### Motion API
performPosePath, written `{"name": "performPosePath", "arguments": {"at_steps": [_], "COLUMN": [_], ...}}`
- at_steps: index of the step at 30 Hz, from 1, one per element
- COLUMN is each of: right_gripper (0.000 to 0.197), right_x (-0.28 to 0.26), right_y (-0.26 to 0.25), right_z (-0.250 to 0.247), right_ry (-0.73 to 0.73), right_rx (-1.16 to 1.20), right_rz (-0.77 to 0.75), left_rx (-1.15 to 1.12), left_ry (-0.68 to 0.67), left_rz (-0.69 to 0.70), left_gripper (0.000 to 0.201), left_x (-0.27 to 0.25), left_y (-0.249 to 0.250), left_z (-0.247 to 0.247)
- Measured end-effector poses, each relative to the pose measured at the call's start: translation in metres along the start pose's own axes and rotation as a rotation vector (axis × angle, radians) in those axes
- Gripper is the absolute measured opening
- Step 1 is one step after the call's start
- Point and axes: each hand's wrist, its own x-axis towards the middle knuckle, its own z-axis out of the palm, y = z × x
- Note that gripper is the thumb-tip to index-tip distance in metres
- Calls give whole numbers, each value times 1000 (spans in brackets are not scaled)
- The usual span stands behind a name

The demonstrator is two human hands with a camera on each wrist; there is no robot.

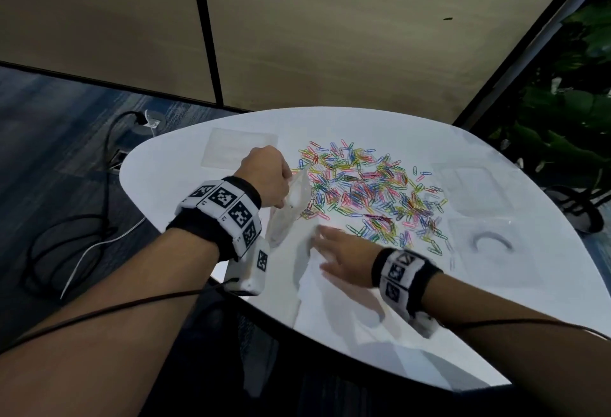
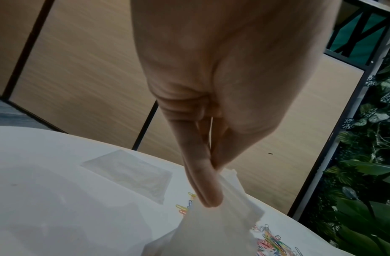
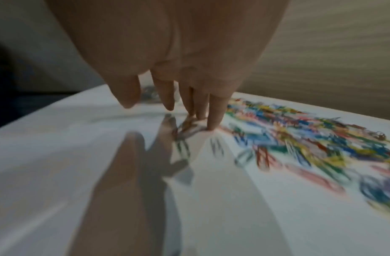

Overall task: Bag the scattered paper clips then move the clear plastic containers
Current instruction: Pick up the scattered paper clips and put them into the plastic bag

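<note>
Many coloured paper clips [image 1: 367, 192] lie scattered across the middle of the white table [image 1: 496, 334]. My left hand [image 1: 267, 173] pinches the top edge of a clear plastic bag [image 1: 291, 205], which hangs down to the table at the left edge of the clips; the pinch shows in the left wrist view, thumb on the bag [image 2: 213, 230]. My right hand [image 1: 334, 253] is flat and blurred, its straight fingers [image 3: 213, 119] touching the table beside the near clips [image 3: 299, 138]. Clear plastic containers [image 1: 476, 188] [image 1: 486, 238] sit at the right.
Another clear flat bag [image 1: 238, 149] lies at the table's far left, also in the left wrist view [image 2: 132, 171]. The table's near edge [image 1: 330, 347] curves in front of me. Cables lie on the carpet [image 1: 66, 218] at left; plants [image 1: 568, 119] stand at right.
</note>
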Motion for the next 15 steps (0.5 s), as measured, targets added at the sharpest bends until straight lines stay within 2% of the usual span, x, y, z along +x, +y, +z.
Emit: {"name": "performPosePath", "arguments": {"at_steps": [3, 5, 8, 11, 15], "right_gripper": [74, 75, 69, 58, 41], "right_x": [-30, -47, -48, -34, -12], "right_y": [13, 29, 56, 71, 76], "right_z": [40, 52, 54, 41, 31], "right_ry": [-78, 24, 156, 154, 206], "right_rx": [-274, -335, -409, -368, -296], "right_rz": [-60, -78, 21, 161, 134], "left_rx": [18, 37, 47, 58, 68], "left_ry": [-6, -11, -17, -40, -63], "left_rz": [-11, -17, -16, -1, 5], "left_gripper": [23, 22, 24, 26, 26], "left_x": [0, 1, 1, -1, -4], "left_y": [-3, -4, 3, 14, 22], "left_z": [-2, -1, 3, 10, 18]}}
